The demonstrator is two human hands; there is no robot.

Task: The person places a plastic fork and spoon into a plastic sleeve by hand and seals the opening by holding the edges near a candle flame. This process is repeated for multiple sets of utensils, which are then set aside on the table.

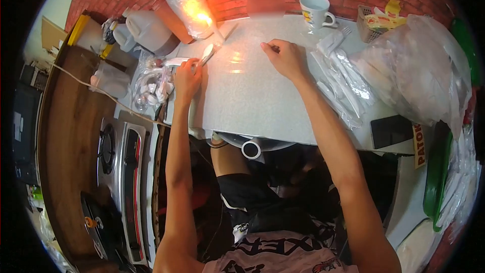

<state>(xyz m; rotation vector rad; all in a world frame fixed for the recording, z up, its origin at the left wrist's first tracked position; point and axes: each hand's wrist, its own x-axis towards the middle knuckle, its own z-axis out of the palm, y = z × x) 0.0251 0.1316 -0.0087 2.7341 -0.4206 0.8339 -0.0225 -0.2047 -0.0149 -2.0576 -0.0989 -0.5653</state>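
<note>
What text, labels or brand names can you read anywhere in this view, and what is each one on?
"PATO", cut off below: red letters on the white and yellow label at the table's right edge.
"XER", partly hidden: large print on the person's shirt.
Yellow print on the white mug: too small to read.
Yellow packets in the basket: print too blurred to read.

1. The left hand (187, 78) is covering the handle of a white plastic spoon (206, 54) near the table's (252, 101) left edge; only the bowl is showing.
2. The right hand (284, 58) is pinching something too small and pale to tell apart from the tabletop.
3. Glare is washing out the clear bag (189, 7) at the far edge, hiding its contents.
4. The table's near edge is hiding most of a white ring (251, 149).
5. The yellow label (418, 146) at the right corner is being cut off, so its lettering is reading only partly.
</note>
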